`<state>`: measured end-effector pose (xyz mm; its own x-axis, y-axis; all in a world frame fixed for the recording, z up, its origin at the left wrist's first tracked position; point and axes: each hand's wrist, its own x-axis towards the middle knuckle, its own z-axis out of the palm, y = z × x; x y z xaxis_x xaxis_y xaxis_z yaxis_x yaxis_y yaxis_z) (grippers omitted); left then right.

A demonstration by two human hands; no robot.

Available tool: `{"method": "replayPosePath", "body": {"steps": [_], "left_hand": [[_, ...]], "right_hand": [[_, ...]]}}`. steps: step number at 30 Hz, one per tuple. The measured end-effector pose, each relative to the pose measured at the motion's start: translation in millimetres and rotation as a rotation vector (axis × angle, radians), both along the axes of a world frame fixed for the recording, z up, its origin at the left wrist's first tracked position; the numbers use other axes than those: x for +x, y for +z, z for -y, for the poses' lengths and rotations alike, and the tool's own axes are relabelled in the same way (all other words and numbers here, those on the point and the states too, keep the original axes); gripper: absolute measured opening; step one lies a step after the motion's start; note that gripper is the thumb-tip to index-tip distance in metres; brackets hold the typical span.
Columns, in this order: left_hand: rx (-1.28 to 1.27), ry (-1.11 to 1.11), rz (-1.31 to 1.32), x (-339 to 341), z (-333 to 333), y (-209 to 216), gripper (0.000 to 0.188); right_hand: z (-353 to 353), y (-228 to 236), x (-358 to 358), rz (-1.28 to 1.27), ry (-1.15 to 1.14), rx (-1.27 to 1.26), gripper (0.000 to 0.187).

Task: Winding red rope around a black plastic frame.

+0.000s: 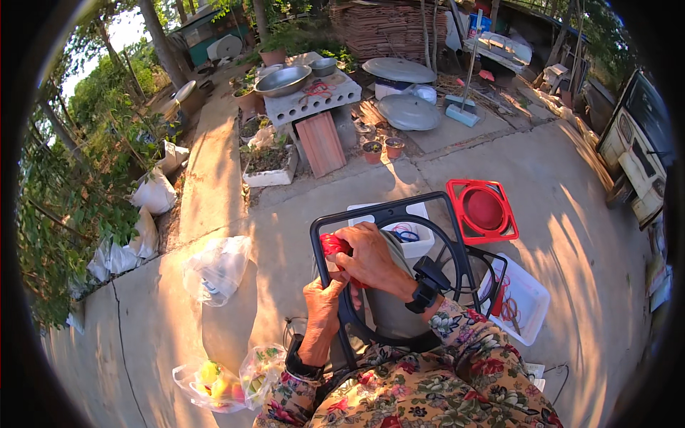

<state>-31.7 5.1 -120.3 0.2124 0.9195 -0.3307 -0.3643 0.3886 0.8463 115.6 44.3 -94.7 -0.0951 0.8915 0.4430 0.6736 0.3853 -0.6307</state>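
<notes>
A black square plastic frame (386,206) with a round opening rests tilted over my lap. My left hand (321,314) is closed round its left side bar, thumb up against the bar. Over the frame's upper left part, my right hand (374,258) is closed with bent fingers on a shiny red bundle (332,245), which looks like cord or ribbon. The bundle lies against the left bar, and my fingers partly cover it. Just what the right fingertips pinch is hidden.
Right of my lap are a red square frame (453,194) and a white tray (536,314) holding cords. Another white tray (421,247) sits beyond the black frame. Plastic bags (217,267) lie at left. A concrete slab table (332,98) carries metal bowls; a van (642,153) stands far right.
</notes>
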Motion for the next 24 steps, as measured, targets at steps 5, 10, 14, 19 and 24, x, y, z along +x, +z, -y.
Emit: {"method": "replayPosePath", "body": {"steps": [5, 10, 14, 19, 24], "left_hand": [[0.003, 0.048, -0.034, -1, 7, 7, 0.027], [-0.008, 0.006, -0.003, -3, 3, 5, 0.027], [0.001, -0.048, -0.051, -6, -2, -13, 0.026], [0.022, -0.055, 0.266, -13, 2, -29, 0.032], [-0.046, 0.012, 0.009, -12, -4, -16, 0.028]], "right_hand": [[0, 10, 7, -0.048, -0.008, 0.064, 0.043], [9, 27, 5, -0.319, 0.161, -0.117, 0.043], [14, 56, -9, -0.502, 0.330, -0.127, 0.043], [37, 93, -10, -1.053, 0.600, -0.369, 0.045], [122, 105, 24, -1.398, 0.726, -0.713, 0.052]]}}
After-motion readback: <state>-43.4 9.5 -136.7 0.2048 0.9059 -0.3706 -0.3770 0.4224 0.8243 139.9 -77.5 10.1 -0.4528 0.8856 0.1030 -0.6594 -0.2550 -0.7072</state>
